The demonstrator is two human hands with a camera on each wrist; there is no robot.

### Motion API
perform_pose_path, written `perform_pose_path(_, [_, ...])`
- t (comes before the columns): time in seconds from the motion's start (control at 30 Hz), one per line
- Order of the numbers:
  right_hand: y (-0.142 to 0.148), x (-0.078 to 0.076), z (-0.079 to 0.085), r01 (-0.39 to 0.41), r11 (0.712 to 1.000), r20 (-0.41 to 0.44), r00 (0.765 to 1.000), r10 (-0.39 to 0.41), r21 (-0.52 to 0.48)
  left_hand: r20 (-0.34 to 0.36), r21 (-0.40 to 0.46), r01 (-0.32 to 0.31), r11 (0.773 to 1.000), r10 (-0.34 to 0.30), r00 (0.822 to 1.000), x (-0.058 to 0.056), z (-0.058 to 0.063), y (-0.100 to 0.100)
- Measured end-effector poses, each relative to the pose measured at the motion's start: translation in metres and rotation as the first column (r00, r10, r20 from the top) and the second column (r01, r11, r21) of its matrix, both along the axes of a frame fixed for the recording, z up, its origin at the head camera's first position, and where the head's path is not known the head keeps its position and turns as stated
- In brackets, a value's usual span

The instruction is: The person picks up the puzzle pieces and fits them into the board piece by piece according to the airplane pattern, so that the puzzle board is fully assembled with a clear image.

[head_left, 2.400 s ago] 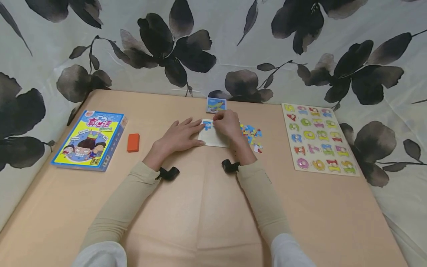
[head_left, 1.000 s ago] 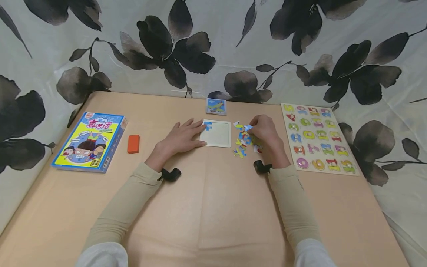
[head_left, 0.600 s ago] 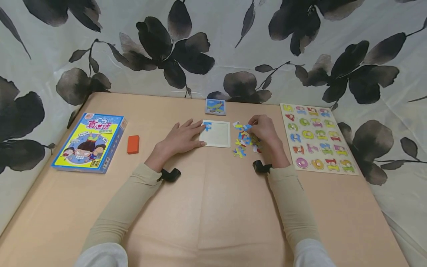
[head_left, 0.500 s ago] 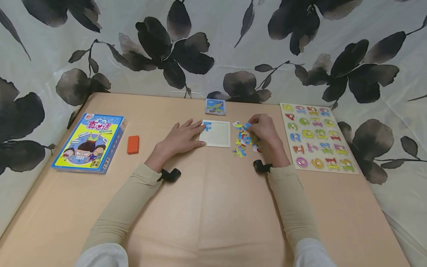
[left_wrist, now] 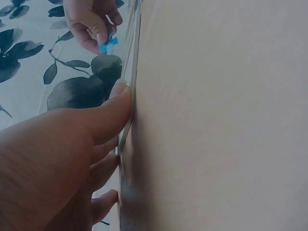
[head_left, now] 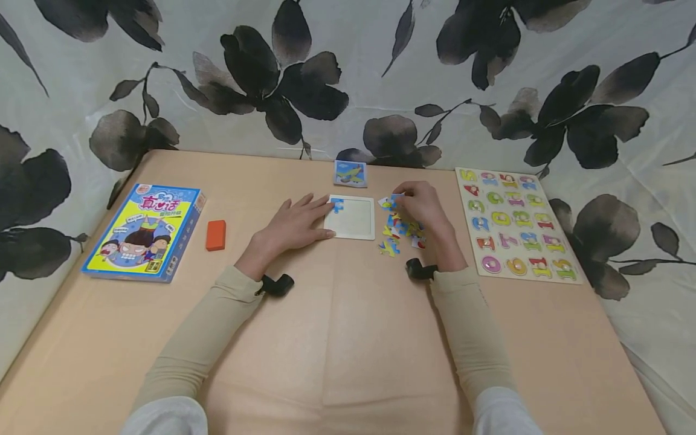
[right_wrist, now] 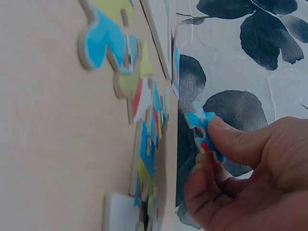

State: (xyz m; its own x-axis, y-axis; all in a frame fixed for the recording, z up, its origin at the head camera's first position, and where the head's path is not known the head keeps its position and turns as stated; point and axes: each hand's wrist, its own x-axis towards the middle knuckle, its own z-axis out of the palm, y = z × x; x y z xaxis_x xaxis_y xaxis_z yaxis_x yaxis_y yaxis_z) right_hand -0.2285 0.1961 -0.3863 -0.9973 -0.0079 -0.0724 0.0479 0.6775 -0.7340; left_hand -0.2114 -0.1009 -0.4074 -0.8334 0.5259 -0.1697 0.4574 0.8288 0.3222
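While your left grip [head_left: 296, 225] lies spread against the left edge of the tray [head_left: 354, 220], there's a small blue cluster [head_left: 338, 206] sitting in that tray's far left corner. Your right grip [head_left: 423, 206] pinches a blue piece [right_wrist: 203, 121] with a red patch, thumb against fingers, up off the tabletop [head_left: 304, 338] by the loose pile [head_left: 397, 227]. From your right wrist cam, its long axis slants upper left to lower right, knob end pointing up.
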Motion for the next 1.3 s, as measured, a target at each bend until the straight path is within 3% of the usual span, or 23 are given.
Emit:
perform_pose_path(0.17, [-0.009,-0.001,-0.002,-0.001,0.999,-0.047,0.999,-0.001,-0.035,0.001,0.005,-0.006,1.000,0.006,1.000,0.001,-0.001,0.000])
perform_pose_path(0.37, [-0.025,-0.005,-0.005,-0.028,0.993,-0.050,0.998,0.023,-0.111,-0.002,0.009,-0.005,1.000,0.005,1.000,0.000,-0.002,0.000])
perform_pose_path(0.87, [-0.061,-0.014,-0.013,-0.081,0.981,-0.076,0.995,0.069,-0.176,-0.009,0.008,-0.012,1.000,0.013,1.000,-0.001,-0.001,-0.001])
perform_pose_path(1.2, [-0.082,-0.017,-0.018,-0.010,0.977,0.019,1.000,0.014,-0.211,-0.026,-0.003,0.003,1.000,-0.003,1.000,-0.001,-0.002,-0.001])
perform_pose_path(1.3, [-0.088,-0.018,-0.018,0.007,0.988,0.039,0.999,-0.001,-0.153,-0.023,-0.003,-0.001,1.000,0.001,1.000,-0.001,-0.002,-0.002])
